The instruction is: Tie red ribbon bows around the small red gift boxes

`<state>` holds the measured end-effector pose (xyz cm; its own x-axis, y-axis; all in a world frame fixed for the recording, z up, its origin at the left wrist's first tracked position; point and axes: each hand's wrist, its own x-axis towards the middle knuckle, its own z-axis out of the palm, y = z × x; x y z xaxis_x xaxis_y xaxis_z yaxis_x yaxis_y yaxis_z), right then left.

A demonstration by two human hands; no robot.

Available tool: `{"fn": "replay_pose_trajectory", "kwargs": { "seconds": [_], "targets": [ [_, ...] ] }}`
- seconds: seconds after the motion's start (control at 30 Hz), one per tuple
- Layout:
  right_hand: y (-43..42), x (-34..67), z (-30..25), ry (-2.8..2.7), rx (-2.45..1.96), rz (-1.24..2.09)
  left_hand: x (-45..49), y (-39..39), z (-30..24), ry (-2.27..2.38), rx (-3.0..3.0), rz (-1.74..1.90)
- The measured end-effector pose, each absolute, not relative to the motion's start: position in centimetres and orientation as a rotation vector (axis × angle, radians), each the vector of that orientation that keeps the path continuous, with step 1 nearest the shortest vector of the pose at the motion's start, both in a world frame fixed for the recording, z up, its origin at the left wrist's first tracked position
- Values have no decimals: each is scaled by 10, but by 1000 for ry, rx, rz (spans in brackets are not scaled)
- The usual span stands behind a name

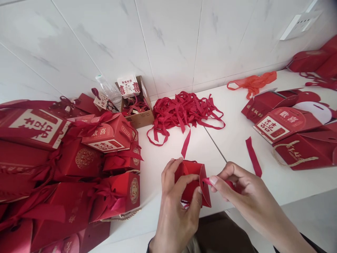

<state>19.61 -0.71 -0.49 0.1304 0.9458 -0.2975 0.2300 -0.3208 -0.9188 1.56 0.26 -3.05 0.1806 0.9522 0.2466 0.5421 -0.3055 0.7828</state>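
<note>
"Start at the left. What's there?"

"Bowed boxes [79,160], stacked. Right of them is the left hand [179,207], which has the box [188,191]."

"How is it gripping?"

"Narrowly, on the box itself: fingers over the left wall and into the top, thumb by the right-hand flap [206,198]. The box sits at the near edge of the table, its top facing up."

"And beyond it?"

"On the far side, the ribbon pile [186,109]. One tail runs from it towards the left hand's fingertips; I can't tell whether they touch it."

"Now the relation that matters."

"The ribbon [206,181] lies just right of the box, its end at the flap. The flap's long edge runs far to near; the ribbon points left, across it. I can't tell whether the end is through the flap."

"Which hand is nearer the ribbon?"

"The right hand [231,182]. It has the ribbon pinched between thumb and fingers, no gap between them, with more bunched in the palm. The left thumb is just beside the end."

"Further right?"

"A loose strip [254,158], then more boxes [305,151] at the right."
</note>
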Motion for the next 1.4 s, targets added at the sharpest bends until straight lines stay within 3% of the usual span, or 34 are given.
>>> {"fn": "replay_pose_trajectory", "kwargs": {
  "seconds": [0.23,0.47,0.67,0.8,0.93,1.4],
  "targets": [
    [-5,199,-12,-1274,-1642,1294,20,4,-32,1403,1803,1020],
    [1,197,-8,-1664,-1521,796,25,-1,-25,1377,1566,1207],
    [14,191,6,-1767,-1387,1108,22,-7,-29,1377,1467,1313],
    [23,186,4,-1784,-1411,1031,11,-7,-38,1499,1523,1237],
    [29,180,-2,-1845,-1397,952,11,-8,-37,1414,1193,1313],
    [42,168,-4,-1854,-1364,1118,14,-8,-32,1293,988,1318]
  ]
}}
